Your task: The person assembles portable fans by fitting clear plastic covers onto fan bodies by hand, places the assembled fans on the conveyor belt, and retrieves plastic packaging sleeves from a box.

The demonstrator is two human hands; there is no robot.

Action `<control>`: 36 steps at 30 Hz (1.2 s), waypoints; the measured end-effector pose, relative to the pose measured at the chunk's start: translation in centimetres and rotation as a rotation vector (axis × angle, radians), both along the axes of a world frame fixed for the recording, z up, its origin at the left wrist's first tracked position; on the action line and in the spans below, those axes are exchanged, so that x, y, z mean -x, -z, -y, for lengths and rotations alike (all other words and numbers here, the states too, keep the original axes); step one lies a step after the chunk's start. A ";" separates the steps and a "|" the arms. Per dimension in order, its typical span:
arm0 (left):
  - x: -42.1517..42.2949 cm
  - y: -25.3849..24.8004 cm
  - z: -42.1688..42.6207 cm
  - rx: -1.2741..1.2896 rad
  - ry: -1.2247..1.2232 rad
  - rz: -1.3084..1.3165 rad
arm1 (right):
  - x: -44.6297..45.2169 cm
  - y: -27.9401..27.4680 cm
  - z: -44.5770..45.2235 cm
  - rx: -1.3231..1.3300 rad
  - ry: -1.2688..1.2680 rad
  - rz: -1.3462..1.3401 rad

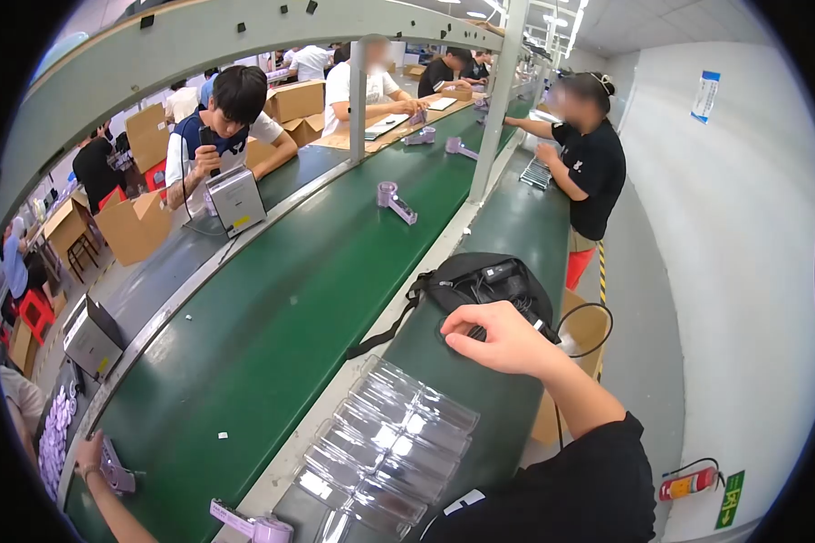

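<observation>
1. Far left: pile of small purple parts [56, 434], below a grey metal box [93, 339].
2. Left hand [91, 455] at a purple plastic device [116, 472] by the far edge of the green conveyor belt [235, 353]; cannot tell if gripping.
3. Second purple device, handled [258, 527], at the belt's near edge.
4. Clear plastic trays [389, 439] in rows on the green bench [498, 430], between the hands.
5. Right hand [491, 337] partly open, fingers curled toward thumb; black backpack [493, 285] just beyond, blocking that stretch of bench.
</observation>
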State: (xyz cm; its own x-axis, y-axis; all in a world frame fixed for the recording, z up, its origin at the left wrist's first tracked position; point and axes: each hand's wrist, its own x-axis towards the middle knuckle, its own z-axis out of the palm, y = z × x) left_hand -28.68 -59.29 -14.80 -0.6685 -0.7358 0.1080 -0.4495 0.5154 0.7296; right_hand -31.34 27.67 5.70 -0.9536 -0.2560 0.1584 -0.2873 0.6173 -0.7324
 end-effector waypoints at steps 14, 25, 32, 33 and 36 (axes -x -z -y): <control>2.8 -1.8 -8.5 0.729 0.144 0.809 | 0.7 1.4 -1.0 -0.054 0.042 -0.004; -3.6 -15.1 -30.4 0.868 0.504 0.325 | -1.6 0.5 -0.4 0.108 -0.240 -0.095; -13.8 -25.4 -51.0 0.959 0.990 0.016 | -4.1 3.3 6.6 0.274 -0.723 0.402; -15.1 -26.0 -52.5 0.999 1.067 0.017 | -4.5 4.7 8.2 0.387 -0.744 0.531; -19.1 -28.5 -58.9 1.150 1.200 -0.078 | -6.6 6.0 11.2 0.467 -0.859 0.753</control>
State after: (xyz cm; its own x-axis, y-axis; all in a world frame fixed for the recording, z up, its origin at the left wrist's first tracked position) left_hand -9.55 -0.38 13.71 -0.7255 0.6404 0.2521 0.5902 0.7674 -0.2507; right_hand -24.75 16.46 -0.25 -0.3969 -0.9109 -0.1127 0.1186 0.0709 -0.9904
